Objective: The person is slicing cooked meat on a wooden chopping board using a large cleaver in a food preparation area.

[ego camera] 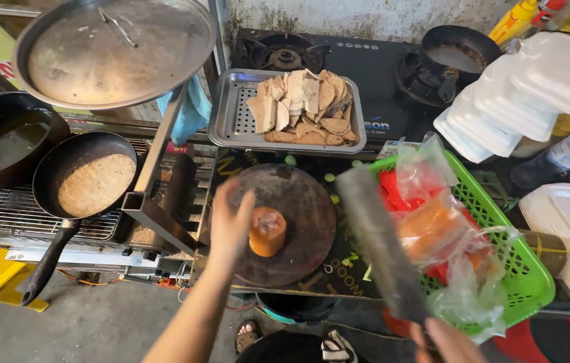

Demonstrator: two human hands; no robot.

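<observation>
My left hand (230, 222) reaches over a round dark cutting board (312, 202), fingers spread, just left of an orange cylindrical sausage piece (267, 230) standing on the board; contact cannot be told. My right hand (447, 339) at the bottom edge grips the handle of a large cleaver (379, 242), its blurred blade angled up toward the board's right side.
A metal tray (228, 114) of sliced pale pieces sits behind the board. A green basket (523, 269) with plastic bags lies right, with white foam boxes (520, 94) beyond. Two black pans (90, 178) rest on a grill left, under a metal lid (113, 50).
</observation>
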